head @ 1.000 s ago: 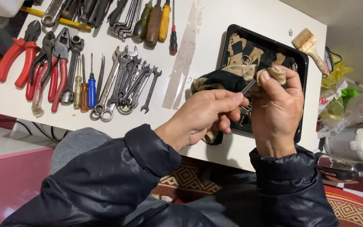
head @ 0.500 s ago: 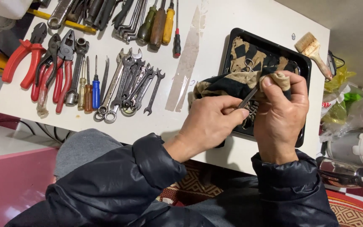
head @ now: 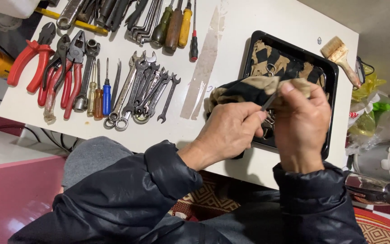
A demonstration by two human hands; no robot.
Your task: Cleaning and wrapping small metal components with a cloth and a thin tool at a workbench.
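Over a black tray (head: 335,68) on the white table (head: 231,27), both hands meet around a tan and black patterned cloth (head: 249,88). My left hand (head: 229,131) pinches a thin grey metal tool (head: 268,102) whose far end goes into the cloth. My right hand (head: 301,126) wraps the cloth around that end. More of the cloth lies in the tray, with small metal rings on it.
Rows of spanners (head: 143,88), pliers with red handles (head: 46,68), small screwdrivers (head: 102,92) and larger screwdrivers (head: 177,22) cover the table's left half. A paintbrush (head: 339,54) lies at the far right corner. Bags and a kettle stand on the floor at the right.
Both hands have stayed at the tray, shifting slightly around the cloth and the thin tool. The tools on the table have not moved.
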